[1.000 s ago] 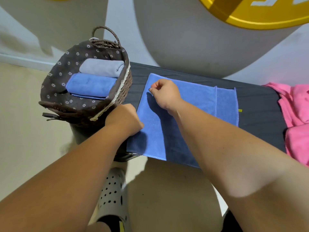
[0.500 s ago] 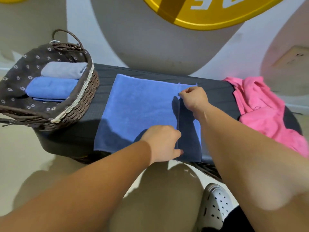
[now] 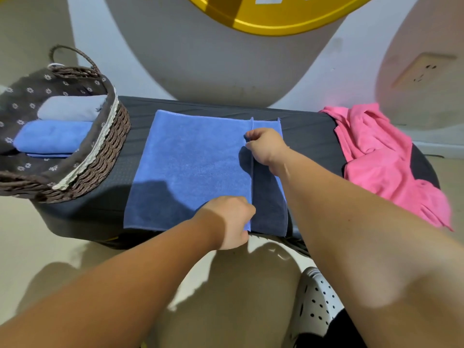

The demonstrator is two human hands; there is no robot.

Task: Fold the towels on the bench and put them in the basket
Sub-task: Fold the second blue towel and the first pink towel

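A blue towel (image 3: 190, 167) lies flat on the dark bench (image 3: 311, 136), its left part folded over so a free edge runs front to back near the right side. My left hand (image 3: 232, 219) pinches that edge at the near end. My right hand (image 3: 266, 144) pinches the same edge toward the far end. At the bench's left end stands a brown wicker basket (image 3: 100, 156) with a dotted liner. Inside it lie a folded grey towel (image 3: 72, 108) and a folded blue towel (image 3: 52, 136). A crumpled pink towel (image 3: 384, 159) sits on the bench's right end.
Behind the bench rises a grey and white wall with a yellow curved sign (image 3: 271, 13) and a wall socket (image 3: 424, 69) at the right. Beige floor lies in front, with my white perforated shoe (image 3: 316, 302) near the bottom right.
Both hands carried the towel's left edge from beside the basket across to the right, folding the towel over. In the last half second they have stayed on that edge.
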